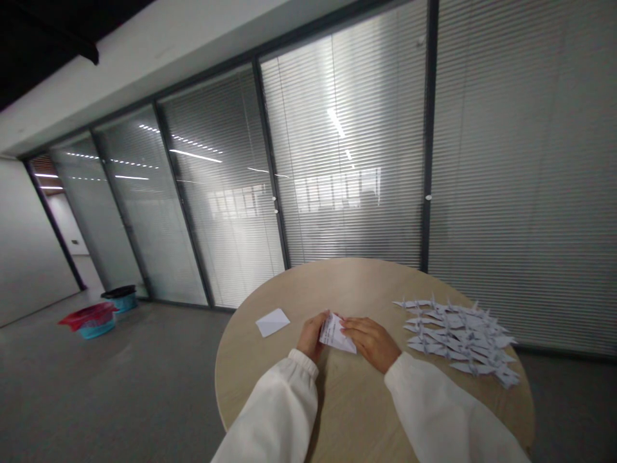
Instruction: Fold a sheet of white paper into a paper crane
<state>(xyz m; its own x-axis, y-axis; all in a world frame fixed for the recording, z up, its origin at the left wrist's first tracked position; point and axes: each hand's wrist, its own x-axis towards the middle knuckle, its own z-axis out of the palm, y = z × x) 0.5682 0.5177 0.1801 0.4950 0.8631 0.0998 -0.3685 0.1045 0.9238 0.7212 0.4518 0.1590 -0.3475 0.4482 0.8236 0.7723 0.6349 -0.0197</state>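
Nearest to the view, two loose white cloth sleeves with gathered cuffs reach in over the front part of the round, pale wooden table; they cover some of its surface. Around the middle of the table is a small folded white paper with printed dark text. The left hand has its fingers and thumb closed on the left edge of this paper. The right hand lays its fingers, held close together, on the right side; its thumb is hidden, so I cannot tell if it pinches. The fingers hide a part of the print.

On the left part of the table, apart from the left hand, lies a plain white folded paper piece. The right part of the table is occupied by many pointed white folded-paper figures, which overlap in close rows, near the right sleeve.

Just behind the table, a dark-framed glass partition with pale horizontal blinds closes off that side. Well to the left of the table, on the grey floor, stand a blue tub with a red plastic liner and, behind it, a blue tub with a black liner.
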